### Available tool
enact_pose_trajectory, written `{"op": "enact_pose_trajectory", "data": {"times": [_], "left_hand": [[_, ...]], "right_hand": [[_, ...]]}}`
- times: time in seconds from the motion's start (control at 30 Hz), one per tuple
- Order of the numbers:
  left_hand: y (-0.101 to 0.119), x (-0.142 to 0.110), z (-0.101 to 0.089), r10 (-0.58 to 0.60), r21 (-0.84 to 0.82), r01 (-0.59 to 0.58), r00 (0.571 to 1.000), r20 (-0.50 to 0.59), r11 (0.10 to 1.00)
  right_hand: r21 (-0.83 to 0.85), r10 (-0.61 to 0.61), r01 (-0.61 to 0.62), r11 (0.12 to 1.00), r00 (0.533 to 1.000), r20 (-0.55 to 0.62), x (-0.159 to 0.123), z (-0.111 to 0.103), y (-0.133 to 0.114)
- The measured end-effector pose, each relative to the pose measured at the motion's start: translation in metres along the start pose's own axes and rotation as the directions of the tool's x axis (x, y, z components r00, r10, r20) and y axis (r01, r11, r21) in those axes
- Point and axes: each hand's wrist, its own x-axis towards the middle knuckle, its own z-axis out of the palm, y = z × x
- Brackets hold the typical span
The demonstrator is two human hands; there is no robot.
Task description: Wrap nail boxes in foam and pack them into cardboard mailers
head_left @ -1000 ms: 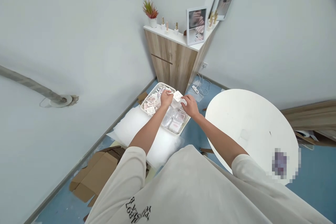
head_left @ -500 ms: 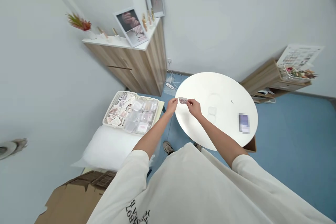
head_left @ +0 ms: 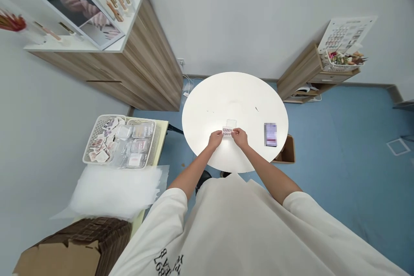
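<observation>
Over the white round table point(head_left: 207, 95), my left hand point(head_left: 214, 139) and my right hand point(head_left: 240, 138) pinch a small card of false nails point(head_left: 227, 132) by its two side edges. Two rows of small dark nail shapes show on its upper face. Just beyond the card, a clear plastic case point(head_left: 231, 122) lies on the tabletop, its near part hidden by the card. My fingertips are closed at the card's left and right ends.
A phone-like blurred object point(head_left: 270, 134) lies at the table's right. At left, a white basket point(head_left: 86, 152) of loose cards stands beside another basket point(head_left: 153, 146) of packed clear cases. White foam sheets point(head_left: 116, 192) and folded cardboard point(head_left: 64, 254) are nearer. A wooden cabinet point(head_left: 152, 60) stands behind.
My view has turned toward the table. Both hands have brought the card from the table's left edge to its middle, in front of the clear case.
</observation>
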Motion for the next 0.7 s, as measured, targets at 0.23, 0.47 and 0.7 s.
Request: {"op": "enact_pose_trajectory", "data": {"times": [0.23, 0.47, 0.7], "left_hand": [[-0.008, 0.005, 0.038, -0.153, 0.155, 0.144, 0.987, 0.045, 0.977], [-0.019, 0.013, 0.045, -0.147, 0.256, 0.12, 0.985, 0.092, 0.959], [-0.019, 0.018, 0.035, -0.145, 0.29, 0.101, 0.98, 0.138, 0.952]], "right_hand": [[-0.076, 0.084, -0.079, 0.994, 0.994, 0.071, 0.004, -0.01, 0.038], [-0.155, 0.13, -0.117, 0.981, 0.988, 0.08, 0.008, -0.001, 0.043], [-0.14, 0.111, -0.1, 0.985, 0.991, 0.07, 0.01, 0.006, 0.043]]}}
